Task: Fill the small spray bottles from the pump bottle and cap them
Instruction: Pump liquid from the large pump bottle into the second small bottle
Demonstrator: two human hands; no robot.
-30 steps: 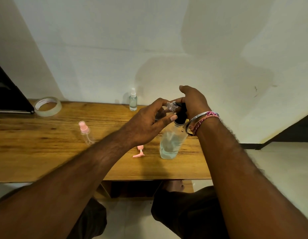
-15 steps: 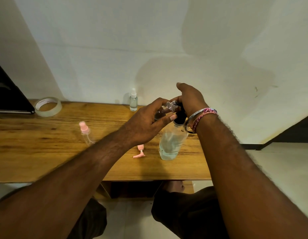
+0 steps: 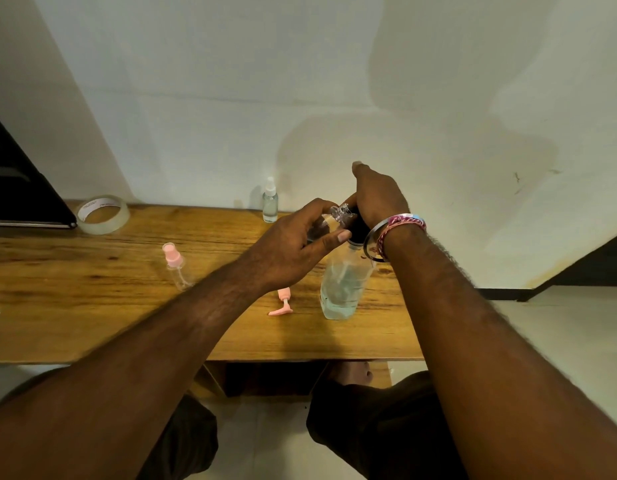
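Observation:
A clear pump bottle (image 3: 343,289) with liquid in its lower part stands on the wooden table (image 3: 92,306). My right hand (image 3: 378,195) covers its black pump head, which is mostly hidden. My left hand (image 3: 293,244) grips a small clear spray bottle (image 3: 336,216), uncapped and tilted, with its open neck against the pump's nozzle. A loose pink spray cap (image 3: 283,302) lies on the table left of the pump bottle. A pink-capped small bottle (image 3: 175,266) lies further left. A white-capped small bottle (image 3: 269,200) stands by the wall.
A roll of clear tape (image 3: 103,213) sits at the back left beside a dark flat object (image 3: 19,192). The table's front edge runs just above my knees. The wall is close behind the table.
My right hand has risen slightly over the pump head. The left hand and the small bottle have stayed at the nozzle.

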